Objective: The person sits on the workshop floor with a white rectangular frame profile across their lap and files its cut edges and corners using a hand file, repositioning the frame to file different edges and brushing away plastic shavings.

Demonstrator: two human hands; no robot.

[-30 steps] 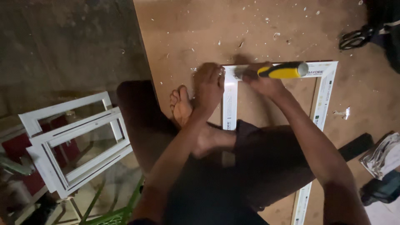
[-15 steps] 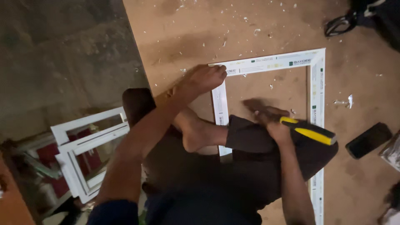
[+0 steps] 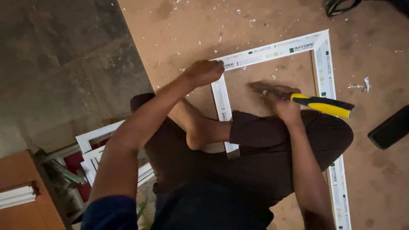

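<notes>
On the brown board, a white window frame (image 3: 272,50) lies flat, its corner pinned under the left hand (image 3: 205,71).
Right hand (image 3: 282,102) clenches a yellow-handled chisel (image 3: 313,102) inside the frame; best kept low, blade away from the bare foot (image 3: 200,132).

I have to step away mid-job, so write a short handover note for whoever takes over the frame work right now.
Left hand: pressed on the top left corner of the white frame, holding it down on the brown board.
Right hand: closed around a tool with a yellow and black handle; the tool's head is blurred, low inside the frame near the board.
A bare foot rests against the frame's left bar.
Done: the frame's top corners look joined; white chips are scattered on the board.
Left: how firmly the left corner is seated cannot be judged, so check it. The frame's lower part is hidden by the legs.
</notes>
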